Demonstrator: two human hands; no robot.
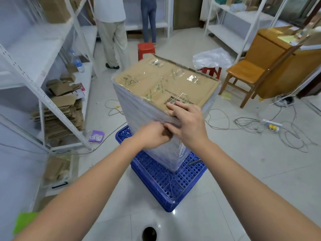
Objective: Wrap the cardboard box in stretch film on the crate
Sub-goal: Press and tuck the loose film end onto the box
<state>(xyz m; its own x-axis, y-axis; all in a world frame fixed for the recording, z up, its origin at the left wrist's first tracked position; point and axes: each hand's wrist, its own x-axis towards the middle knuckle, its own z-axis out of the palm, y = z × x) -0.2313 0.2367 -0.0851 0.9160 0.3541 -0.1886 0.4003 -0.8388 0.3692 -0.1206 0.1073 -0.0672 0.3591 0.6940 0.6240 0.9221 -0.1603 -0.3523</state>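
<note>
Our left hand [153, 135] pinches the clear stretch film [139, 108] at the near corner of the tall brown cardboard box [165, 82], which stands on the blue perforated plastic crate [161, 180]. Our right hand [186, 122] lies spread, fingers flat on the box top. White metal shelving [43, 94] stands left, a wooden chair [246, 73] right.

One cardboard box [166, 84], one blue crate [166, 181]. Two hands: left [154, 136], right [187, 122]. Two red stools [145, 49] [212, 71]. One wooden chair [246, 73]. Two people standing [111, 23] [149, 16].
</note>
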